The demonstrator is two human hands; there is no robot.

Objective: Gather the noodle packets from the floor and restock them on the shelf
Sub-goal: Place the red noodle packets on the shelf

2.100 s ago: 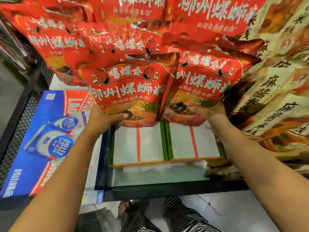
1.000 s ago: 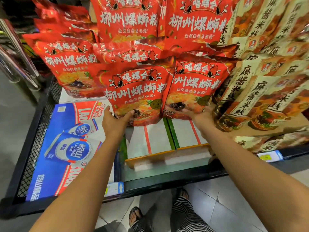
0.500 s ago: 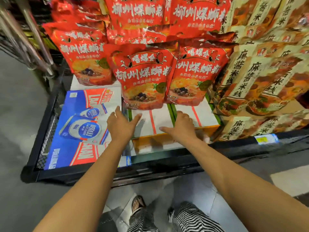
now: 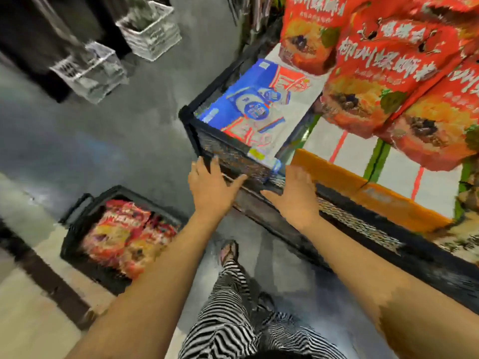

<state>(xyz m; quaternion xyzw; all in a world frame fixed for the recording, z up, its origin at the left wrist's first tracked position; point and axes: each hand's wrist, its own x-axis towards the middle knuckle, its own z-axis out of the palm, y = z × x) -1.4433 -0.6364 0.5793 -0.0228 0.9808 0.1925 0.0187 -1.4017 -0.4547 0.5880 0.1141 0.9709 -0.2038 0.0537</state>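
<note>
Red noodle packets (image 4: 383,73) stand stacked on the shelf at the upper right. More red noodle packets (image 4: 121,231) lie in a black crate (image 4: 75,216) on the floor at the lower left. My left hand (image 4: 211,187) hovers empty with fingers spread, over the front corner of the black shelf rim (image 4: 233,161). My right hand (image 4: 295,193) is also empty and spread, just in front of the shelf edge. Both hands are well below the stacked packets and to the right of the crate. The frame is blurred.
A blue and red carton (image 4: 248,110) lies flat on the shelf's left end. An orange-edged box (image 4: 337,177) sits under the packets. Two white wire baskets (image 4: 90,68) stand on the grey floor at the upper left. My sandalled feet and striped trousers (image 4: 233,307) are below.
Both hands let go of the shelved packets and drew back to the shelf's front edge. The view swung left and down, so the floor crate with packets came into sight.
</note>
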